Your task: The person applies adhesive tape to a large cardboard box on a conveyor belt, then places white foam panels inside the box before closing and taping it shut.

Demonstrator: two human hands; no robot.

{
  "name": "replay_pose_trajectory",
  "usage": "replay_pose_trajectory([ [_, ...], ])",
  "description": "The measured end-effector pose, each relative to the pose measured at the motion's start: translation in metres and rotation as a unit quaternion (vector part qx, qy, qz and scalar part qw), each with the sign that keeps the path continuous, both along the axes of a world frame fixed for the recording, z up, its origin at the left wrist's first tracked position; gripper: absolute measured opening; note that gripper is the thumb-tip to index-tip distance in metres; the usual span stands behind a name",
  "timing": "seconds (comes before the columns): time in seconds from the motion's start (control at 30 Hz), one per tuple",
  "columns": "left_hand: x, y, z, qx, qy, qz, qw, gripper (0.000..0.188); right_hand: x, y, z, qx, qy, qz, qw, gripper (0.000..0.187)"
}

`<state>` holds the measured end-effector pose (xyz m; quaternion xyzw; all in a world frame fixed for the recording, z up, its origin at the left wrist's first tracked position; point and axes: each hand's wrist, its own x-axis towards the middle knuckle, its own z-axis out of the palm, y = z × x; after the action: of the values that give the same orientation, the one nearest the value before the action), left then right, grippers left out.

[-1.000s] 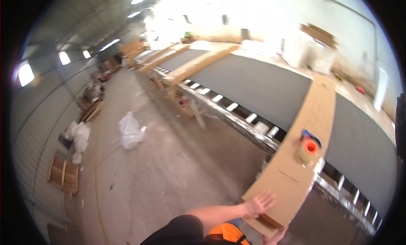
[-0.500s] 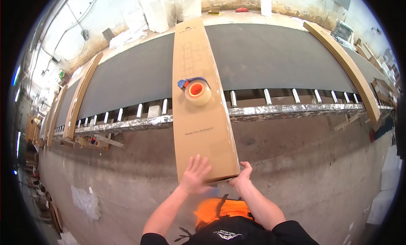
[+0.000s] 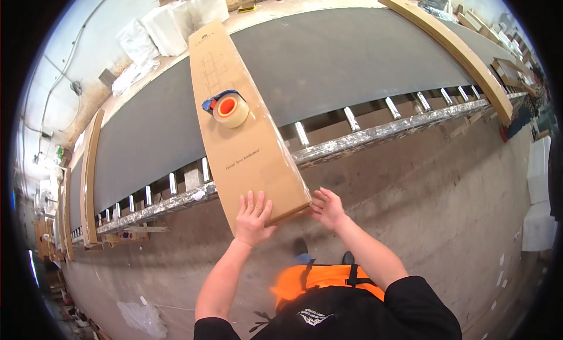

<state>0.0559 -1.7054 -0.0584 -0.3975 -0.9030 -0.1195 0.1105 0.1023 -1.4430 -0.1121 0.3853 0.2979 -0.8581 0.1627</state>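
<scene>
A long flat cardboard box (image 3: 243,129) lies across a dark conveyor belt (image 3: 340,64) and juts out over its roller edge toward me. A tape dispenser with an orange-cored roll of clear tape (image 3: 229,109) rests on the box near its middle. My left hand (image 3: 254,218) lies flat with spread fingers on the box's near end. My right hand (image 3: 328,208) is open at the box's near right corner, fingers against its edge. Neither hand holds anything.
Metal rollers (image 3: 358,120) line the conveyor's near edge. Other long cardboard boxes lie on the belt at the far right (image 3: 451,44) and far left (image 3: 91,176). White wrapped bundles (image 3: 164,26) sit beyond the belt. Concrete floor below, with a crumpled plastic bag (image 3: 141,316).
The view has swung from the hall's left side to face the conveyor squarely. Both hands stay at the box's near end; my right hand has shifted out to its right corner.
</scene>
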Motion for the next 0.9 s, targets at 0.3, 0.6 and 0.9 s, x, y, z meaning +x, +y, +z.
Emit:
replay_pose_trajectory([
  [0.3,-0.015,-0.011,-0.001,-0.045,0.039,-0.063,0.996,0.081,0.032,-0.017,-0.030,0.077,0.164,0.080,0.980,0.100],
  [0.6,-0.015,-0.022,-0.006,-0.033,0.067,-0.071,0.995,0.077,0.005,-0.048,0.010,0.549,0.227,0.148,0.791,0.112],
  [0.9,-0.024,0.025,0.025,-0.178,-0.042,-0.086,0.979,0.111,-0.001,-0.039,0.000,0.525,0.232,0.245,0.781,0.109],
])
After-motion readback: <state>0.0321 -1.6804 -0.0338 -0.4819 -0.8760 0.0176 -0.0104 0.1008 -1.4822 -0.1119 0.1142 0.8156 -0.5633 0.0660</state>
